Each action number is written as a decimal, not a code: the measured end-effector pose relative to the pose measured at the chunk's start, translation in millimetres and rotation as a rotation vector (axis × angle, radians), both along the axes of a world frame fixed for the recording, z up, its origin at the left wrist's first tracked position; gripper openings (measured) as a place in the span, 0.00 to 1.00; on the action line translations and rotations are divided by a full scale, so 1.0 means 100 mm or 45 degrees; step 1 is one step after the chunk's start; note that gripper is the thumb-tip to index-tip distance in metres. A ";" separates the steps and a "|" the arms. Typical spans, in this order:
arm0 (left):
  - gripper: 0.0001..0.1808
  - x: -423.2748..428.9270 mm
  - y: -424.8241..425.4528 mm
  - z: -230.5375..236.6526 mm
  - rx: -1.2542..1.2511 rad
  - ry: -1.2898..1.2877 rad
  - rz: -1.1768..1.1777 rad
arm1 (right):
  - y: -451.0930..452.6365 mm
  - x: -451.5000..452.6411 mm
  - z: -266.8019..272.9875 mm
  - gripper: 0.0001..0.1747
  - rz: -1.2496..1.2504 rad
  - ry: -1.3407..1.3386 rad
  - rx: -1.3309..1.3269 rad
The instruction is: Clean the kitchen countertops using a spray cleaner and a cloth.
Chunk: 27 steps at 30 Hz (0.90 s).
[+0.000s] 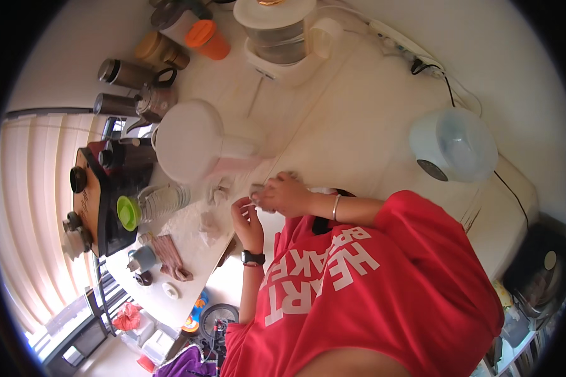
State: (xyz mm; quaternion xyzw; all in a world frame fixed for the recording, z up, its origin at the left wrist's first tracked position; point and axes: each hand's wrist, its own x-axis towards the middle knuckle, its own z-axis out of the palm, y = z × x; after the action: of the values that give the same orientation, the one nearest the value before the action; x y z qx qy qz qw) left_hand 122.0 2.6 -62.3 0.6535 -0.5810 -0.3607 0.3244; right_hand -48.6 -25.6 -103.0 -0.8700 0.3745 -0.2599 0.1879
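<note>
My right hand [287, 194], with a bangle on its wrist, is closed over a crumpled greyish cloth [259, 197] above the table's edge. Just left of it is my left hand [248, 221], wearing a dark watch, with its fingers curled near the cloth. A thin pale strip shows at those fingers; whether they grip it is unclear. On the cream table [339, 127] in front stands a pale, round-topped pitcher [188, 141]. Crumpled tissue [219, 191] lies to the left of my hands, and a second wad [209, 228] is nearby.
Left are a ribbed clear jug [165, 202] with a green lid, a tea tray [94, 198] and a brown cloth [170, 257]. An orange cup [207, 40] and a white appliance [283, 47] stand at the back. A pale blue appliance [453, 143] is right, near a power strip [401, 45].
</note>
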 end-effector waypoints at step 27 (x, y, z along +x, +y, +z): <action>0.17 -0.19 -0.22 -0.01 0.780 1.002 -0.029 | 0.82 -0.43 0.09 0.32 -0.455 0.063 0.935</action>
State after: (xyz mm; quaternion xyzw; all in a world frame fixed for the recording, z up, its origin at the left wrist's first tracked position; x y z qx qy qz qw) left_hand 103.0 -19.7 -62.9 0.5268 -0.2889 -0.7376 0.3082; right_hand -91.2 56.5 -94.2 -0.6722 0.5921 -0.1166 0.4289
